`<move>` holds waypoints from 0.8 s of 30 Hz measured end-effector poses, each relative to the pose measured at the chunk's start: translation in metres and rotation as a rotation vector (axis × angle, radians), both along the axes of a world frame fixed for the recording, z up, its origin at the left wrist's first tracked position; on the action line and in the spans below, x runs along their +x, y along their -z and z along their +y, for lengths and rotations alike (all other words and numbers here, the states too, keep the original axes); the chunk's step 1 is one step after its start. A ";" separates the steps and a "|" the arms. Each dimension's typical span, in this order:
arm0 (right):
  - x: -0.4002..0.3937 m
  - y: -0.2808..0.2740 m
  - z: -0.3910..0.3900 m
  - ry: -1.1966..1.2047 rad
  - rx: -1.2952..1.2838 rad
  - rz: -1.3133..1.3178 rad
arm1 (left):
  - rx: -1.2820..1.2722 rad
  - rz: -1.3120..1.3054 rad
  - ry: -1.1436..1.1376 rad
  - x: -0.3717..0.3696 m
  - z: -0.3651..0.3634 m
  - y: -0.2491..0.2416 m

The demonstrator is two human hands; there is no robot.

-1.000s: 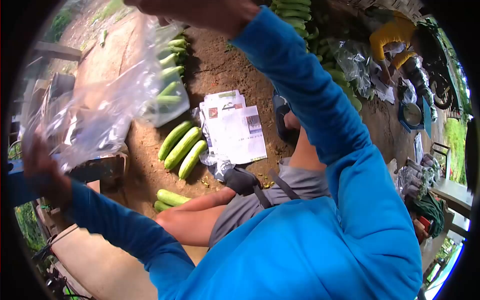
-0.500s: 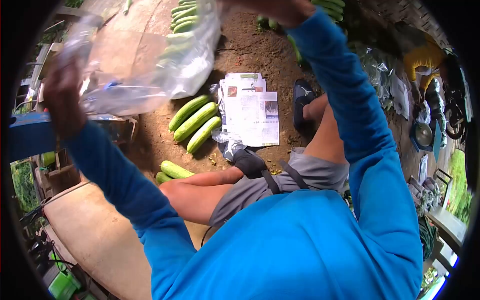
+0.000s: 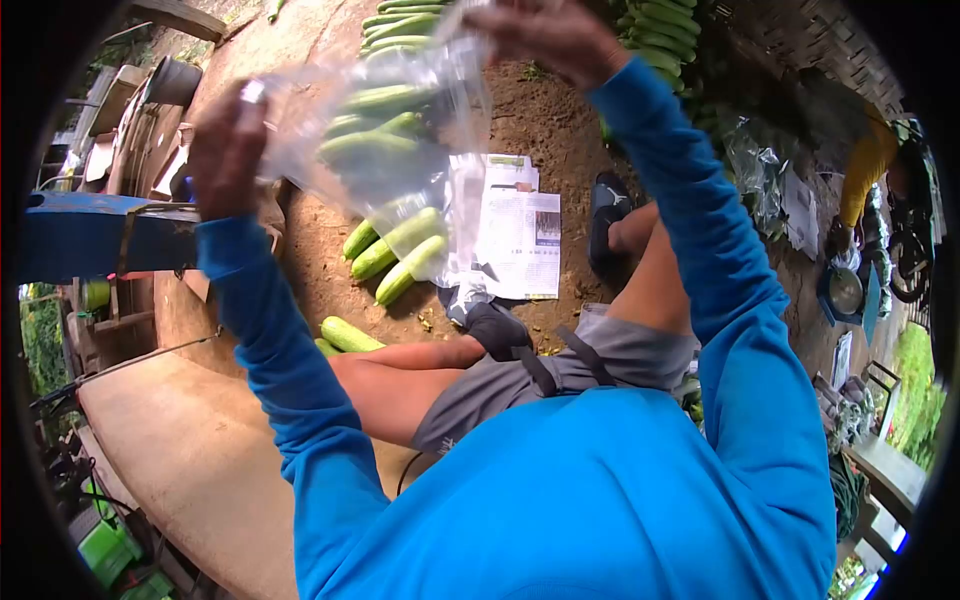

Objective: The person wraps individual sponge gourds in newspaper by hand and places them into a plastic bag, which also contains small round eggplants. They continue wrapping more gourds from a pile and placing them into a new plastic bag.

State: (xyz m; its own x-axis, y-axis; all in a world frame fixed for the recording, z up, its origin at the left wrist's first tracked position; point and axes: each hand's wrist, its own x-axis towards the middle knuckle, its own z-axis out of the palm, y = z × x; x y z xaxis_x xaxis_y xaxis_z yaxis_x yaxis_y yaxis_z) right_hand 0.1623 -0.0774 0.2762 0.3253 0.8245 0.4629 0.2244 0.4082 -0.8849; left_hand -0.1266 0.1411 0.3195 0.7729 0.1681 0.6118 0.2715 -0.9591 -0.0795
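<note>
Lines of print and a small photo fill the newspaper [image 3: 520, 240] on the ground, too small to read; the grey shorts [image 3: 640, 350] bear a pale mark, also unreadable.

2 hands hold 1 clear plastic bag: the left hand [image 3: 228, 150] pinches 1 edge at its fingertips, and the right hand [image 3: 550, 42] grips the opposite edge. The bag [image 3: 400, 125] hangs spread between them, above the ground and partly in front of the newspaper. Green cucumbers show through its film; their number there I cannot tell.

Just left of the newspaper, 3 cucumbers [image 3: 412, 272] lie side by side, partly behind the bag. At least 2 more cucumbers [image 3: 350, 335] lie near the bent left knee. A larger heap [image 3: 660, 35] sits at the upper right, too crowded to count.

At the left stands 1 grey bucket [image 3: 172, 80], its contents hidden. At the far right, 1 yellow sleeve [image 3: 868, 165] of another person reaches down near 1 blue scale [image 3: 845, 292] with a round face or pan.
</note>
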 end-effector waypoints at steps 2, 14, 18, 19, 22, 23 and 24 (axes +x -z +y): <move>-0.008 -0.026 -0.013 0.169 0.017 -0.271 | -0.150 -0.271 -0.004 -0.016 -0.024 -0.063; 0.011 0.085 -0.064 0.519 -0.430 0.137 | -1.006 0.053 -0.291 -0.042 -0.155 0.193; -0.020 0.098 -0.074 0.157 -0.294 1.086 | -0.956 0.171 -0.289 -0.062 -0.196 0.244; -0.017 0.105 -0.077 0.025 -0.323 1.285 | -0.963 0.173 -0.282 -0.063 -0.197 0.254; -0.040 0.100 -0.103 -0.039 -0.309 1.516 | -1.540 0.003 -0.418 -0.081 -0.189 0.287; -0.040 0.115 -0.111 -0.152 -0.311 1.389 | -2.078 -0.336 -0.527 -0.083 -0.188 0.281; -0.044 0.115 -0.126 -0.425 -0.398 1.452 | -2.404 -0.618 -0.253 -0.098 -0.173 0.291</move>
State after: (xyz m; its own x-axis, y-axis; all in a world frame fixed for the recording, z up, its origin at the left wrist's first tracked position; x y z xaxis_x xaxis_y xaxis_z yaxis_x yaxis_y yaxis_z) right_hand 0.1186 -0.2034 0.1617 0.0035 0.9569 -0.2903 -0.9512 -0.0864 -0.2963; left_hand -0.2244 -0.0314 0.0289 0.5364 0.5908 -0.6027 -0.0908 0.7504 0.6548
